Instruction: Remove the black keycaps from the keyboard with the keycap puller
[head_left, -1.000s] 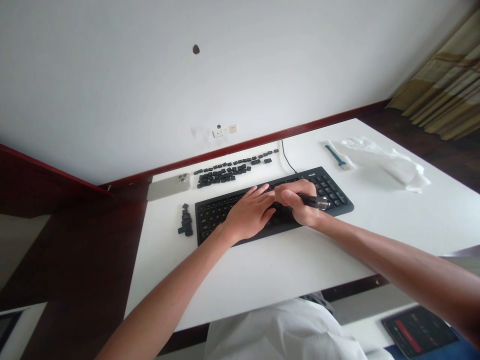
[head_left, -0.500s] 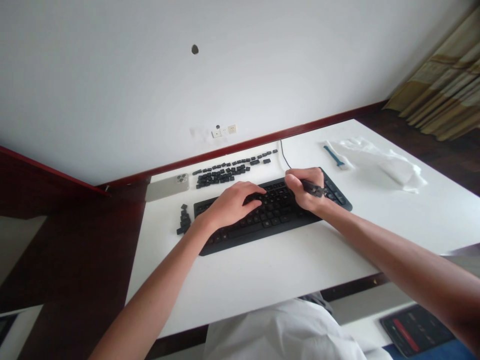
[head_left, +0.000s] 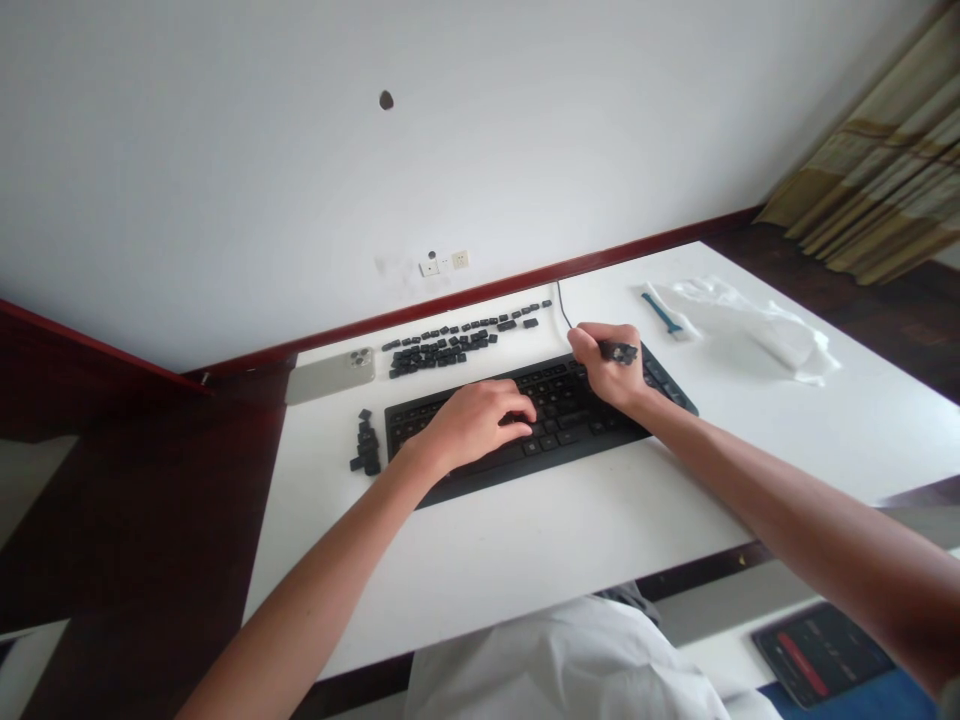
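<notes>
A black keyboard (head_left: pixel 480 482) lies at a slant on the white table, with part of it stripped of keycaps or too dark to make out. My left hand (head_left: pixel 480 422) rests over its middle, fingers bent, thumb and forefinger apart on the keys, holding nothing visible. Higher up on the right side of the keyboard, my right hand (head_left: pixel 609 365) is closed in a fist around a slim black hand tool (head_left: pixel 619 352). One end of the tool sticks out towards me; the other end is hidden. Loose black keycaps (head_left: pixel 431 357) lie in rows behind the keyboard.
More keycaps (head_left: pixel 366 447) form a small pile left of the keyboard. A phone (head_left: pixel 330 376) lies at the back left. To the right are a blue brush (head_left: pixel 663 312) and a crumpled white plastic bag (head_left: pixel 780 335). A cable (head_left: pixel 561 303) runs towards the wall.
My left hand has shifted right and slightly down over the keys. The right hand has turned and risen a little, still gripping the black tool. The view has moved slightly.
</notes>
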